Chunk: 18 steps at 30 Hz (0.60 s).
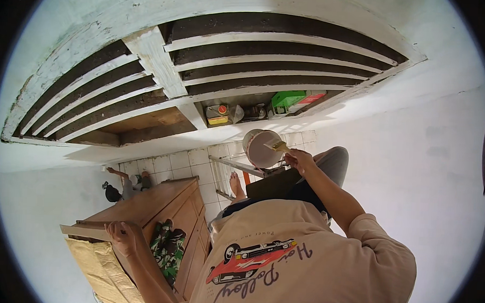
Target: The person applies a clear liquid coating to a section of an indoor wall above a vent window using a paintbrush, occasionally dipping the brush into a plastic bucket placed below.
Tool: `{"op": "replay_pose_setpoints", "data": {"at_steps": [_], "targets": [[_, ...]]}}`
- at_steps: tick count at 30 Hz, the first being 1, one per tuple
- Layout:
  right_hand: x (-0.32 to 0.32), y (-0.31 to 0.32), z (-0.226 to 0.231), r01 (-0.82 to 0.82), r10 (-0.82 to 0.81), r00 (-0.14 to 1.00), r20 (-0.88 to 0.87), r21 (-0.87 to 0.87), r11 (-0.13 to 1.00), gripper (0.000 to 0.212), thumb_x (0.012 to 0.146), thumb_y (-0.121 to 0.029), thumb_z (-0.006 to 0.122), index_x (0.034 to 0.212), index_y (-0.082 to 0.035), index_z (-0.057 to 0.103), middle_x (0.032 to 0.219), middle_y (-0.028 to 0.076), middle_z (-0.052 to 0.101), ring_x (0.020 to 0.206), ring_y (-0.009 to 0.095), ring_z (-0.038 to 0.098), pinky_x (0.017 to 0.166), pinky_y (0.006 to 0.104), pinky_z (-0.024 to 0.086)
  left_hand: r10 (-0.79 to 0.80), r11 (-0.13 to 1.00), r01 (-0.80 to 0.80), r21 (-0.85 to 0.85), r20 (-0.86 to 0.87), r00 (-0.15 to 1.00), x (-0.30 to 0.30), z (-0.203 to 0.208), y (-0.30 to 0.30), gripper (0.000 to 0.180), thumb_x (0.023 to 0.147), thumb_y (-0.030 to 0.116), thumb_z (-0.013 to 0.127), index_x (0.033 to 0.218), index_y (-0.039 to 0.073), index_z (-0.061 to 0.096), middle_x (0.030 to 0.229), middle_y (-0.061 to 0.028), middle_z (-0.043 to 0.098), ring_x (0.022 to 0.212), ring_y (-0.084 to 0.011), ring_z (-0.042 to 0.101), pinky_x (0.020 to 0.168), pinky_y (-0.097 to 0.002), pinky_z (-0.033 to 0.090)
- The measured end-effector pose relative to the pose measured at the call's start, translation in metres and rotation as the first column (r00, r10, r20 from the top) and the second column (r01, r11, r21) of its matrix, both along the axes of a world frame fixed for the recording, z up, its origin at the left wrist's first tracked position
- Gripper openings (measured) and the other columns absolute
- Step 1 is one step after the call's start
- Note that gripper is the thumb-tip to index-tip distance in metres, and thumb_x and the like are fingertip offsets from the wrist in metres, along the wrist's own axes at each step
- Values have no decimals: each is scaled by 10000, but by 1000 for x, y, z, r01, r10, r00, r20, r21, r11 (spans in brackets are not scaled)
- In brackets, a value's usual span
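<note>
My right hand (301, 162) is closed round the handle of a paintbrush (279, 146). The brush's bristle end hangs over a round bucket (249, 143) of pale paint, near its right side; whether it touches the paint I cannot tell. Out to the left, my left hand (123, 238) has its fingers curled over the top edge of a brown wooden wardrobe (166, 202). A camouflage-patterned cloth (167, 247) hangs on the wardrobe beside my left forearm.
A metal ladder (236, 164) stands below me, near my bare foot. Ahead is a white slatted wall opening (277, 62), with bottles and a green box (288, 101) in the niche under it. Beyond the wardrobe, another person (126, 187) is by the wall. Brown paper (102, 269) covers the wardrobe's near-left part.
</note>
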State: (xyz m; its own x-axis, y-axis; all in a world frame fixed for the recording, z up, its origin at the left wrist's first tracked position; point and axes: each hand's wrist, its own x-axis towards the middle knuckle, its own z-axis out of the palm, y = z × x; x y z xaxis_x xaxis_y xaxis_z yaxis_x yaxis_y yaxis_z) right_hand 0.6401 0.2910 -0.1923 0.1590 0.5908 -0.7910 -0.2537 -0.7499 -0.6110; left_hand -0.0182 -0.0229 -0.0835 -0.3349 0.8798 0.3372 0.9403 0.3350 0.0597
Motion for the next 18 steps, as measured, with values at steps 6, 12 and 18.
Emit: {"op": "replay_pose_setpoints", "data": {"at_steps": [6, 12, 18], "targets": [[1, -7, -25, -49, 51, 997, 58, -34, 998, 240, 1017, -249, 557, 1027, -28, 648, 858, 104, 704, 720, 177, 682, 578, 321, 529, -1, 1000, 1, -6, -23, 1000, -1, -1, 2, 101, 909, 79, 609, 921, -20, 622, 1029, -164, 632, 1058, -381, 599, 1155, -567, 405], [4, -16, -2, -119, 118, 971, 208, -7, 993, 227, 984, -253, 540, 970, -57, 653, 722, 63, 660, 574, 143, 592, 497, 305, 481, -14, 999, 16, 33, -44, 999, 1, 0, 1, 113, 907, 86, 613, 922, -26, 622, 1019, -168, 630, 1066, -394, 590, 1150, -566, 411], [2, -29, 25, -66, 61, 985, 161, 29, 997, 191, 966, -254, 582, 996, -73, 637, 727, 50, 634, 566, 120, 557, 467, 259, 426, -9, 1000, 9, 5, -15, 1000, 1, 2, 1, 122, 908, 100, 614, 911, -22, 622, 1022, -165, 635, 1057, -387, 594, 1145, -568, 414]]}}
